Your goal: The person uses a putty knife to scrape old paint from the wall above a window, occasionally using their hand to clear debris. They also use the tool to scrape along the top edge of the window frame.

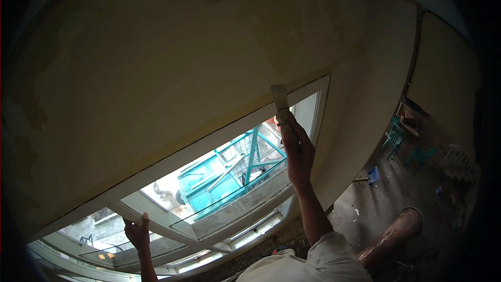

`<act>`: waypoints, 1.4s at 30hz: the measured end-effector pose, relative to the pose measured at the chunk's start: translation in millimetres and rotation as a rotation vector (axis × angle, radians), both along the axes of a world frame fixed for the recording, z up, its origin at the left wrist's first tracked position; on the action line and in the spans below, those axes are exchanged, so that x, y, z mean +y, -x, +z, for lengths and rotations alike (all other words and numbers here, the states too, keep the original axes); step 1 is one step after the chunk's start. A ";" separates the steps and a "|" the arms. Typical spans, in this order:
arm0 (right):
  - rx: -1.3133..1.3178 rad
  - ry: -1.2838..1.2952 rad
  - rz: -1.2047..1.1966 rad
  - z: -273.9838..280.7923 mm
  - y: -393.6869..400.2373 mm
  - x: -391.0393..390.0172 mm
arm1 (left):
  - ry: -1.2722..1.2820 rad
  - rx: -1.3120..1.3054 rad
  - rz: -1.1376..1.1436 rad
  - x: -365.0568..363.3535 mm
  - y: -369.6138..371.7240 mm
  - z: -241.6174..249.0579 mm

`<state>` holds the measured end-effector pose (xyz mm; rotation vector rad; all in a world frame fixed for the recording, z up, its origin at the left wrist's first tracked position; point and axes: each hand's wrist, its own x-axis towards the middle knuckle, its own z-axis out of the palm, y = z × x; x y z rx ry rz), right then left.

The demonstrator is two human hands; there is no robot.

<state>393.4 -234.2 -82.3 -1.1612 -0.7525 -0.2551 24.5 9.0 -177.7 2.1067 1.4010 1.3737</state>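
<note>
Both hands closed: right hand [298, 151] around scraper [280, 100] (blade on wall [172, 62]), left hand [136, 230] on window frame [172, 164].

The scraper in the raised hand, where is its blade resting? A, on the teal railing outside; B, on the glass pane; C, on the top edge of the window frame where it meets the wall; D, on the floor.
C: the right hand holds the scraper up with its blade on the upper window frame at the wall, while the left hand grips a lower frame bar.
</note>
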 end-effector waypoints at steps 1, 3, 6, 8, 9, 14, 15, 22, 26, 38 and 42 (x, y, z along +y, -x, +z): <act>0.017 0.025 -0.012 -0.6 0.6 0.1 | 0.041 0.009 0.000 -0.6 0.9 0.5; 0.008 0.091 -0.041 1.0 0.4 -1.4 | 0.078 0.006 0.001 0.8 -1.6 -1.1; 0.003 0.105 -0.053 -2.2 -0.4 -0.2 | 0.012 -0.047 0.000 -0.1 -3.6 -9.8; 0.001 0.141 -0.055 -0.7 0.6 -3.9 | 0.049 -0.042 0.108 -3.2 -8.2 -12.3; -0.001 0.179 -0.054 0.2 1.0 -5.5 | 0.046 -0.044 0.102 -3.3 -11.2 -14.1; -0.190 0.198 -0.146 -3.9 3.2 -3.7 | 0.137 -0.161 0.074 -5.4 -15.9 -15.6; -0.183 0.214 -0.140 -6.9 5.1 -3.4 | 0.137 -0.161 0.082 -1.9 -15.8 -20.1; -0.347 0.161 0.288 -40.3 81.6 23.2 | 0.040 -0.214 -0.013 9.0 -10.2 -32.0; -0.243 0.145 0.796 -61.9 125.8 43.1 | 0.031 -0.225 -0.012 2.4 -10.9 -28.3; -0.485 0.217 0.798 -79.6 182.9 54.7 | 0.110 -0.382 -0.051 -13.0 -20.6 -34.5; -0.770 0.174 0.258 -4.8 143.5 86.5 | 0.029 -0.430 0.019 -37.0 -24.5 -71.7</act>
